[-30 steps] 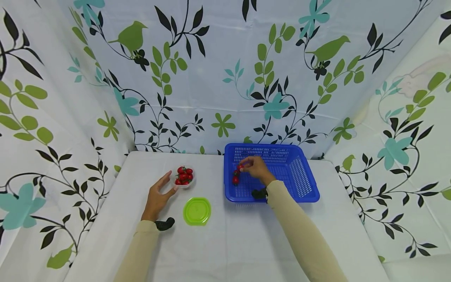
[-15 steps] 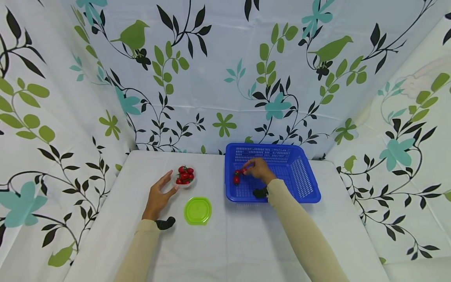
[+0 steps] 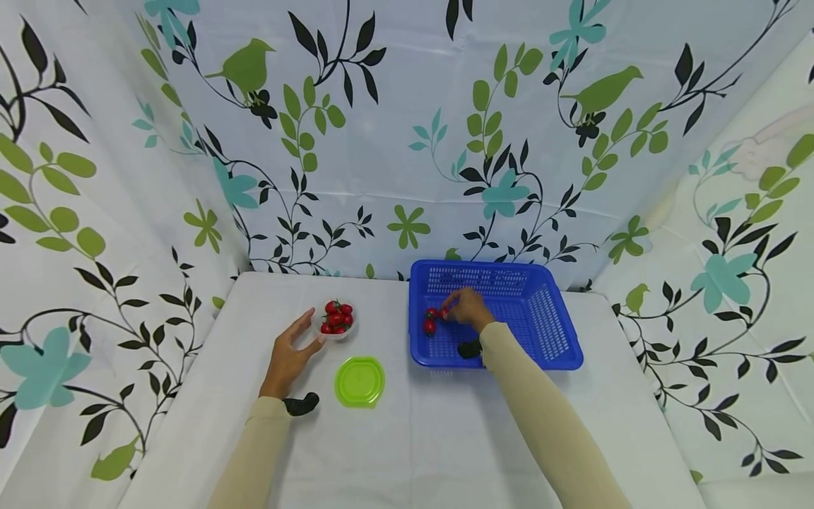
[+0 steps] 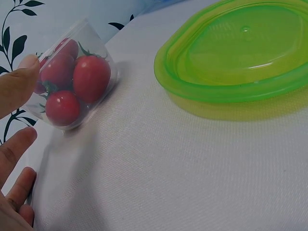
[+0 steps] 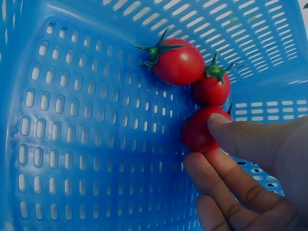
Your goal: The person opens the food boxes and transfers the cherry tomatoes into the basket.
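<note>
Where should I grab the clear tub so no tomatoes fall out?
Hold the clear tub by its outer walls, probably from the left, away from the green lid: its open top is full of tomatoes, which gripping from above could squash.

And we're looking across all three views, nothing legible turning up: no readable word, brand or number on the green lid (image 4: 245, 53), none on the blue basket (image 3: 547, 318), the clear container (image 4: 94, 38) or the patterned cloth (image 3: 375, 155)
</note>
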{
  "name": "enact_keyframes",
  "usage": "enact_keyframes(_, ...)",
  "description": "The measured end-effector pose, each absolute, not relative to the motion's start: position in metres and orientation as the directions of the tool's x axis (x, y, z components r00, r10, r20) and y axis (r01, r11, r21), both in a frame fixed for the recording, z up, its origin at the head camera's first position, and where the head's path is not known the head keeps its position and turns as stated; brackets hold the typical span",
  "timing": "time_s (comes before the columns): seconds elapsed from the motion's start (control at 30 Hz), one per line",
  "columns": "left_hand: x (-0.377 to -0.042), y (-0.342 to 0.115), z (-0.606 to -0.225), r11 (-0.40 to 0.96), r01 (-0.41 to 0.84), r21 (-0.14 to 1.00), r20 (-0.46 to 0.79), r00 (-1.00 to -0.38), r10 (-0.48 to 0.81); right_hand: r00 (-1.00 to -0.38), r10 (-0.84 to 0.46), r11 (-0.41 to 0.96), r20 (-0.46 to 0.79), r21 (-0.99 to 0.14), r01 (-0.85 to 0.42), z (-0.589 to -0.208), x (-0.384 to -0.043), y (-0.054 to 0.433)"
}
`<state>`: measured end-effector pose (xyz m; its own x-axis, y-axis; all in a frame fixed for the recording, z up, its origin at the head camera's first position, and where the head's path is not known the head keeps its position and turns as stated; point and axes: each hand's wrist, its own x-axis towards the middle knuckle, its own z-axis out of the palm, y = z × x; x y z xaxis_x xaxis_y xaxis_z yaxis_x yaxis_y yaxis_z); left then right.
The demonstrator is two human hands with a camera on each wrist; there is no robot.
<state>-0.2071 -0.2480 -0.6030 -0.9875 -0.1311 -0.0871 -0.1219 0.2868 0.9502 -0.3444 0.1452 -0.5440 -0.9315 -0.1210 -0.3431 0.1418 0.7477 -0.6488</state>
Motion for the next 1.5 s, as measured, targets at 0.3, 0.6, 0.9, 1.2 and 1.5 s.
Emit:
enact_keyframes(0.3, -0.209, -0.248, -0.606, 0.287, -0.133, 0.949, -0.097, -0.986, -0.135, -0.957, -0.116, 0.772, -0.267, -0.630, 0.082, -0.542, -0.342, 0.145)
enact_keyframes(0.6, -0.208, -0.250, -0.610, 0.301, -0.094, 0.949, -0.057, -0.990, -0.131, -0.995, -0.100, 0.725, 0.022, -0.684, -0.088, -0.517, -0.335, 0.128)
enact_keyframes(0.9, -0.208, -0.250, -0.613, 0.311, -0.095, 0.946, -0.055, -0.989, -0.136, -0.984, -0.127, 0.583, 0.124, -0.793, -0.175, -0.493, -0.319, 0.097)
enact_keyframes(1.2, -0.206, -0.248, -0.610, 0.297, -0.094, 0.950, -0.057, -0.990, -0.130, -0.977, -0.162, 0.547, 0.136, -0.812, -0.204, -0.493, -0.310, 0.067)
enact_keyframes(1.5, -0.206, -0.249, -0.609, 0.296, -0.089, 0.951, -0.051, -0.990, -0.131, -0.979, -0.170, 0.532, 0.111, -0.826, -0.186, -0.495, -0.301, 0.036)
